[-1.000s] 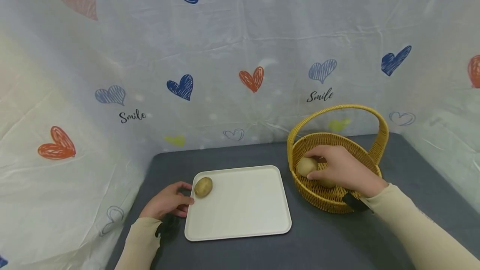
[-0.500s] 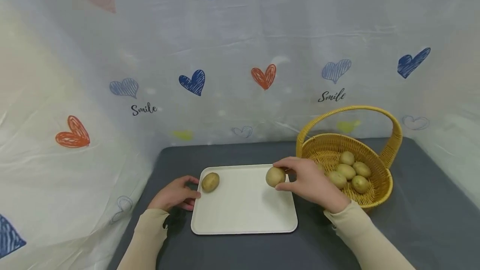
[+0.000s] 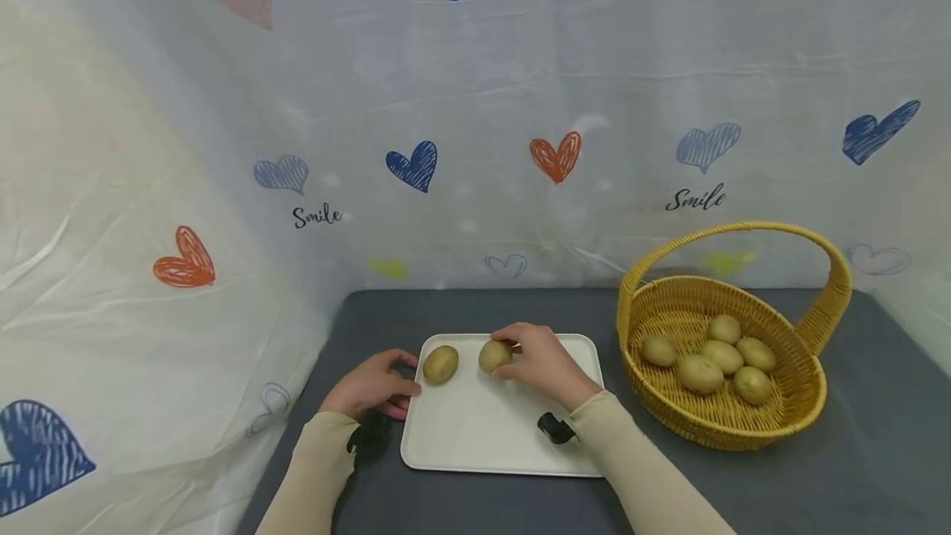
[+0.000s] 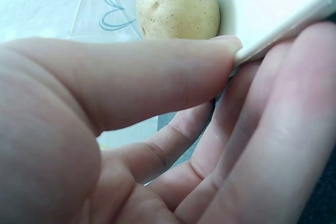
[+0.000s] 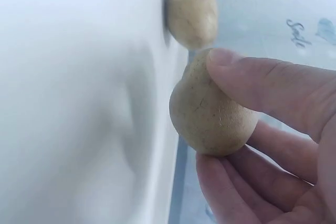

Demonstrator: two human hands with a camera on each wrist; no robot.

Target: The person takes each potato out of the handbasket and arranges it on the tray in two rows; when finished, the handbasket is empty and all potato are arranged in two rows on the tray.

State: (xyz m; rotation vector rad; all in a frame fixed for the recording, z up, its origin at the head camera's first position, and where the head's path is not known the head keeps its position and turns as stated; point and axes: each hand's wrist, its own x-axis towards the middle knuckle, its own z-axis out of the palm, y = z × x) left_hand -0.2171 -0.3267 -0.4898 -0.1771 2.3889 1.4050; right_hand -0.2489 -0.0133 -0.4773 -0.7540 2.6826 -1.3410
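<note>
My right hand (image 3: 542, 363) pinches a round potato (image 5: 210, 108) between thumb and fingers, just over the white tray (image 3: 475, 436); a small gap to the tray shows in the right wrist view. Another potato (image 3: 441, 365) lies in the tray's far left corner, to the left of the held one. At the tray's left edge, my left hand (image 3: 375, 386) grips the rim. In the left wrist view its thumb lies on the rim, with the fingers curled below, and the corner potato (image 4: 178, 6) sits just beyond.
To the right of the tray stands a yellow wicker basket (image 3: 728, 436) with a tall arched handle, holding several potatoes (image 3: 701, 374). Dark grey cloth covers the table (image 3: 475, 502). A white curtain (image 3: 475, 106) printed with hearts hangs behind and at the sides.
My right hand has lifted a potato out of the basket and carried it left over the tray. The left hand has kept to the tray's edge. The head view has shifted right in the scene.
</note>
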